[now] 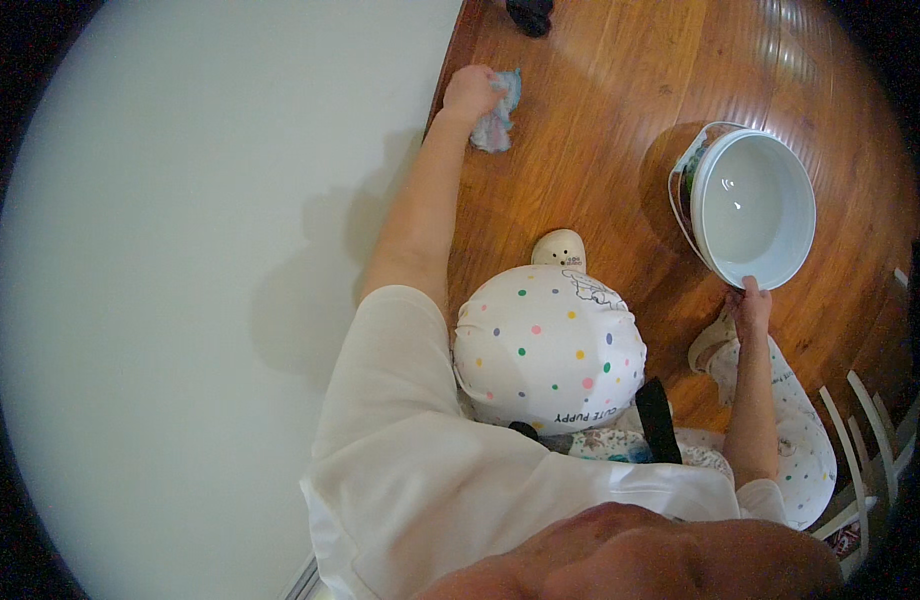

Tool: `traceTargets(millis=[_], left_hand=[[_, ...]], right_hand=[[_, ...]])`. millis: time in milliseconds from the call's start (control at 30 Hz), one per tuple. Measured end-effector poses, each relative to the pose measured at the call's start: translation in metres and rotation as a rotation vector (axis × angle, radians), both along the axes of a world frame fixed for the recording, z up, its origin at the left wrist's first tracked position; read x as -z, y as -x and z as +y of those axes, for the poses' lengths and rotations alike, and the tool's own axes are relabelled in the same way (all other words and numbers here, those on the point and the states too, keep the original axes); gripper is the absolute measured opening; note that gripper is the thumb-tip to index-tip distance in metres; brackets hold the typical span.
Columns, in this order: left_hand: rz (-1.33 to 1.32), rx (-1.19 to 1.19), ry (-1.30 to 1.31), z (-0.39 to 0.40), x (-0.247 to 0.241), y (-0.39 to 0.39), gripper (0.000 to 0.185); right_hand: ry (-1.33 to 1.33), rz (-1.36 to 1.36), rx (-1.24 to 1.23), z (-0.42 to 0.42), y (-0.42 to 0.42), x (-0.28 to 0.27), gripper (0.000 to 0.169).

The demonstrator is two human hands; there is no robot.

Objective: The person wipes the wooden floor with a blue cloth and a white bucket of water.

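My left hand presses a crumpled, pale blue and white cloth against the wood-plank floor, close to where the floor meets the wall. Over on the right, my right hand grips the near rim of a white plastic bucket, thumb on top. Clear liquid sits inside the bucket, catching small reflections of light. Its thin white handle hangs down along the left side. A printed picture shows on part of the bucket's outer wall.
A pale wall borders the floor on the left. At the top stands a dark object. My knee in dotted trousers and a cream clog are between my arms. White curved slats, perhaps a rack, rise at the lower right.
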State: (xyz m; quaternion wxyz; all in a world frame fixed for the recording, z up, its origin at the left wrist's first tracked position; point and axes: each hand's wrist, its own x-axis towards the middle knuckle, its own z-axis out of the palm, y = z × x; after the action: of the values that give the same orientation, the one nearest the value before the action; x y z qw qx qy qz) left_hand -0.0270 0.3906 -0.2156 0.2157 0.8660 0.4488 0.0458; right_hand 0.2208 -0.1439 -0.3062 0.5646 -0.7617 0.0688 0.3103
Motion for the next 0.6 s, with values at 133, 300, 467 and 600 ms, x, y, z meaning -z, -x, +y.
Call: traceTargets(millis=[133, 300, 467, 600], left_hand=[[-0.293, -0.228, -0.200, 0.016, -0.020, 0.000, 0.037], [-0.681, -0.534, 0.140, 0.027, -0.062, -0.026, 0.036], [-0.794, -0.646, -0.223, 0.036, -0.049, -0.069, 0.032], [-0.785, -0.371, -0.481, 0.082, -0.027, -0.079, 0.021]], right_hand=[[0.040, -0.013, -0.104, -0.006, -0.003, 0.001, 0.029], [0.007, -0.003, -0.041, -0.003, 0.009, -0.015, 0.029], [-0.033, 0.031, -0.011, -0.002, 0.012, -0.033, 0.028], [0.022, 0.087, -0.035, 0.004, 0.015, -0.035, 0.028]])
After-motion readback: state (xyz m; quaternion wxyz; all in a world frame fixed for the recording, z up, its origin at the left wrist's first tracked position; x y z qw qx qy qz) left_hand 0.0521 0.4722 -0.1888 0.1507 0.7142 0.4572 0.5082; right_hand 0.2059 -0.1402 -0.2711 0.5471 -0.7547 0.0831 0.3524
